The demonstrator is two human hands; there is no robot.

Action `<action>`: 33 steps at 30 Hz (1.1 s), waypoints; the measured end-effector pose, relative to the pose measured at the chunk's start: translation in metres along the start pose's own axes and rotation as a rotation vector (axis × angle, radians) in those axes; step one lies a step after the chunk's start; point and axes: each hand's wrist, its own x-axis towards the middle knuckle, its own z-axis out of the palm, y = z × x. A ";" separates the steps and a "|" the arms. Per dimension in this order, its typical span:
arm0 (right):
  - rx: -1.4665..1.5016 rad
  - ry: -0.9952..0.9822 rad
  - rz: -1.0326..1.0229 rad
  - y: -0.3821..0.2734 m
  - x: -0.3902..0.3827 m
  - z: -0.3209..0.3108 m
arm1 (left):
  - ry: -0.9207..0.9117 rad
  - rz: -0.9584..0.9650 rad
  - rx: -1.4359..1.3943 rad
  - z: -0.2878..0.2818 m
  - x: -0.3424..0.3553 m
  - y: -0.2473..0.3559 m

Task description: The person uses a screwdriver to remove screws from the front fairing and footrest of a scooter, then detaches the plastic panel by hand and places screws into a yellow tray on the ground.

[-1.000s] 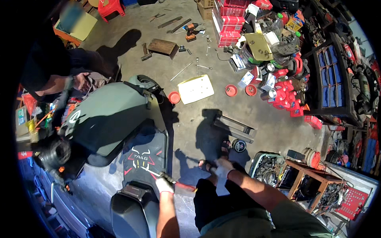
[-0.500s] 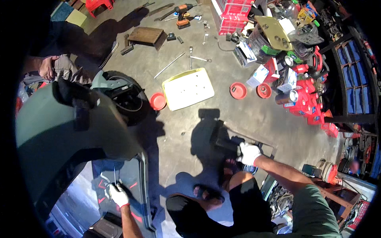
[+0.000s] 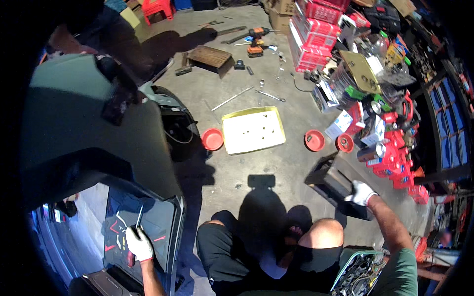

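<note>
The person's gloved left hand (image 3: 139, 243) is closed around a screwdriver (image 3: 139, 217), blade pointing away from the body, above the footboard (image 3: 165, 222) of a grey-green scooter (image 3: 94, 113); whether it touches the board is hard to tell. The board's raised right edge runs just beside that hand. The gloved right hand (image 3: 362, 193) grips the near right edge of a dark wooden stool (image 3: 335, 182), which sits tilted on the person's right, well apart from the scooter. Between scooter and stool, a stretch of concrete floor (image 3: 222, 192) reaches from the knees to a white tray with a yellow rim (image 3: 237, 140), crossed by the person's shadow.

The concrete is grey and scuffed. One red bowl (image 3: 213, 139) stands just left of the tray, two more to its right; a wrench (image 3: 270, 95) and a cordless drill (image 3: 256, 42) lie beyond. Red bottles (image 3: 395, 153) crowd the right side, near a shelf with blue bins (image 3: 447, 123).

Printing marks the stacked red cartons (image 3: 316, 29); the footboard carries red and white graphics, partly covered by the left hand.
</note>
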 end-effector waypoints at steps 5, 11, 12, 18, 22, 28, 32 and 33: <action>-0.062 0.124 0.332 0.077 0.007 0.009 | 0.170 0.103 0.055 0.008 -0.005 -0.010; -0.005 0.142 0.606 0.081 0.026 0.048 | 0.052 0.014 -0.097 -0.023 0.008 0.017; -0.040 0.208 0.615 0.064 0.022 0.045 | 0.077 0.041 -0.104 -0.023 0.011 0.018; -0.098 0.239 0.028 -0.017 0.076 -0.028 | 0.059 -0.013 -0.082 -0.031 0.010 0.008; 0.139 0.394 -0.149 -0.124 0.074 -0.095 | 0.050 -0.025 -0.062 -0.026 0.008 0.006; 0.104 0.423 -0.519 -0.276 0.052 -0.147 | 0.097 0.032 -0.065 -0.028 0.008 0.011; -0.037 0.310 -0.458 -0.273 0.128 -0.104 | 0.087 0.003 -0.029 -0.019 0.004 0.009; -0.070 0.260 -0.411 -0.263 0.149 -0.088 | 0.077 0.014 -0.014 -0.016 0.004 0.009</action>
